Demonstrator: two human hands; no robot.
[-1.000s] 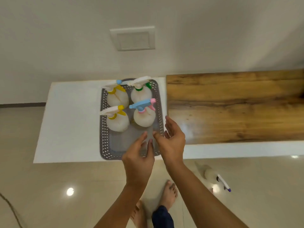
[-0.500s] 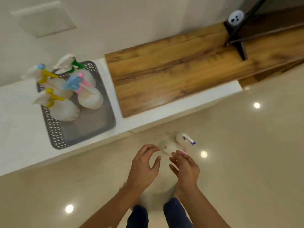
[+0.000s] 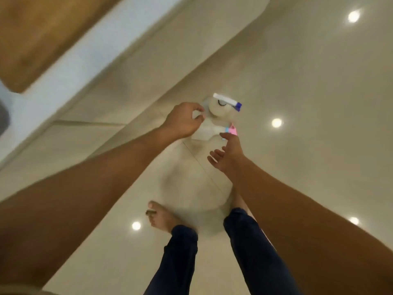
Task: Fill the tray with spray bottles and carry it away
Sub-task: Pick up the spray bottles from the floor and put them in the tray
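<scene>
Two white spray bottles stand on the floor in front of my feet. The farther bottle (image 3: 219,108) has a white trigger head with a purple nozzle tip. The nearer bottle (image 3: 207,130) has a pink and blue head and is partly hidden. My left hand (image 3: 182,120) is beside the farther bottle with curled fingers at its left side; whether it grips is unclear. My right hand (image 3: 228,155) is open, fingertips just below the pink head, holding nothing. Only a grey corner of the tray (image 3: 4,118) shows at the far left edge.
A white ledge (image 3: 70,60) with a wooden top (image 3: 36,33) runs along the upper left. Glossy beige floor tiles (image 3: 308,92) reflect ceiling lights. My bare left foot (image 3: 160,218) and dark trouser legs are below the bottles. The picture is blurred by motion.
My view swung from the tray on the ledge down to the floor. Both hands dropped and reached to the two bottles on the floor; the left hand now sits at the farther bottle.
</scene>
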